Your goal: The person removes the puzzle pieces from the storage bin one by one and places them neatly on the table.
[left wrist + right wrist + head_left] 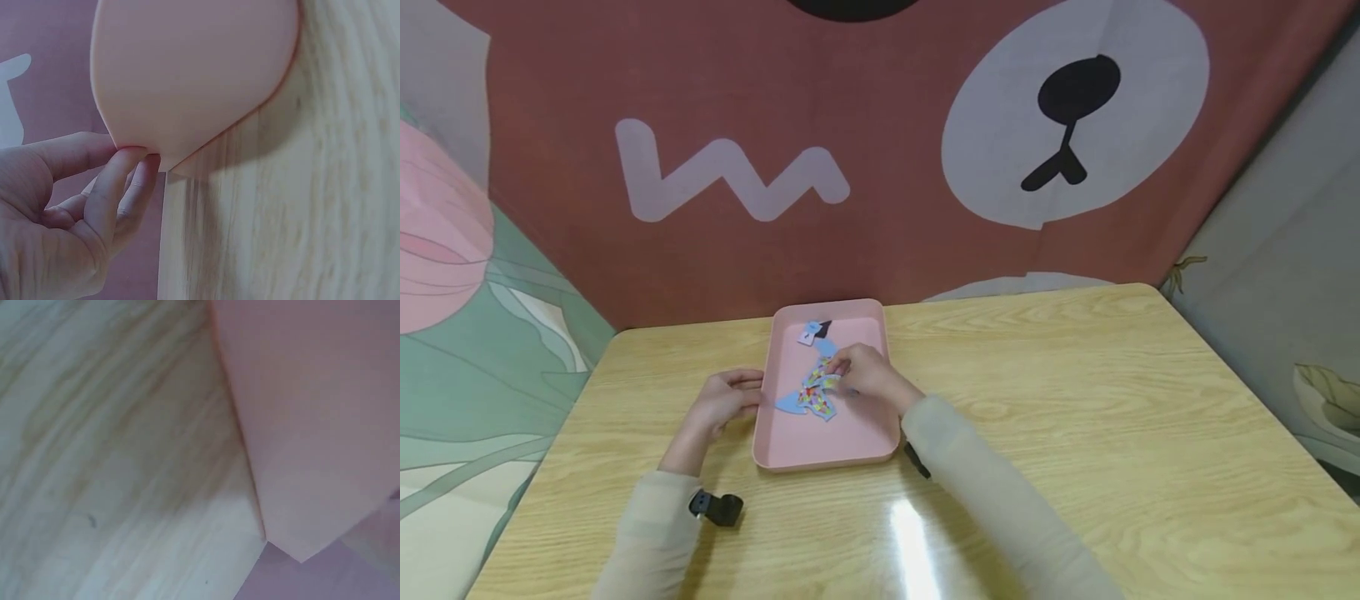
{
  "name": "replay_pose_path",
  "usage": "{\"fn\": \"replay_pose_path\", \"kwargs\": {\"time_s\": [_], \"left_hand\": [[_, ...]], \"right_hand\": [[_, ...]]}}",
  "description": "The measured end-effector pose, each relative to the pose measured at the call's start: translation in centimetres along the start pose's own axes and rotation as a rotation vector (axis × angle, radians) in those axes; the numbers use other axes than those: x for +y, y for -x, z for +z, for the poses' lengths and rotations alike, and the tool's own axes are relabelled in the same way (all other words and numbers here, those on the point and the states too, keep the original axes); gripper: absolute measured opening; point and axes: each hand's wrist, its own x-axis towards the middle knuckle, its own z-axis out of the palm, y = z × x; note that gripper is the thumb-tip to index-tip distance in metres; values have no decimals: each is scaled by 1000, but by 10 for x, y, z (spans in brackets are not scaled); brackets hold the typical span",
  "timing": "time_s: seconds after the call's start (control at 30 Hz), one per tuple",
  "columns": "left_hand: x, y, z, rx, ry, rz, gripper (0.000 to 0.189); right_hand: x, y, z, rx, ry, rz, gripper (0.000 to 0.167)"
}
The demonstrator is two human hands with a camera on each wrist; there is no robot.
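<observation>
In the head view a pink tray [865,437] lies on the table. On its floor are flat light-blue pieces forming a bird-like shape: a head piece [812,328] with a black piece [823,330] beside it, colourful patterned pieces [820,404] and a blue pointed piece [788,403]. My right hand [871,375] reaches over the tray from the right, its curled fingers pinching at a patterned piece partly hidden beneath them. My left hand [722,402] holds the tray's left edge; the left wrist view shows fingers [107,194] on both sides of the rim.
The wooden table [1075,400] has a glossy light reflection near its front. Behind it hangs a reddish-brown cloth [895,167] with a bear drawing, close to the tray's far end. The right wrist view shows the tray wall [312,437] and table, but no hand.
</observation>
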Motion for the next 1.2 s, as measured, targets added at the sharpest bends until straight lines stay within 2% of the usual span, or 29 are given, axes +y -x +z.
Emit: {"fn": "replay_pose_path", "kwargs": {"time_s": [0.1,0.3,0.47,0.57,0.77,1.07,1.2], "left_hand": [[0,0,0,4,-2,-7,52],[-1,2,-2,1,-25,-18,56],[-1,2,-3,-18,-32,-24,60],[-2,2,-2,-6,-48,-22,56],[-5,-1,2,76,-70,-11,50],[-5,-8,6,94,-6,18,50],[-5,-10,7,113,3,13,49]], "right_hand": [[-1,1,-6,3,-86,4,23],[0,2,-23,13,-252,71,29],[9,3,-38,59,-382,158,29],[18,4,-47,89,-475,183,31],[33,11,-65,129,-608,191,37],[56,18,-83,231,-707,213,38],[68,23,-88,263,-764,193,38]]}}
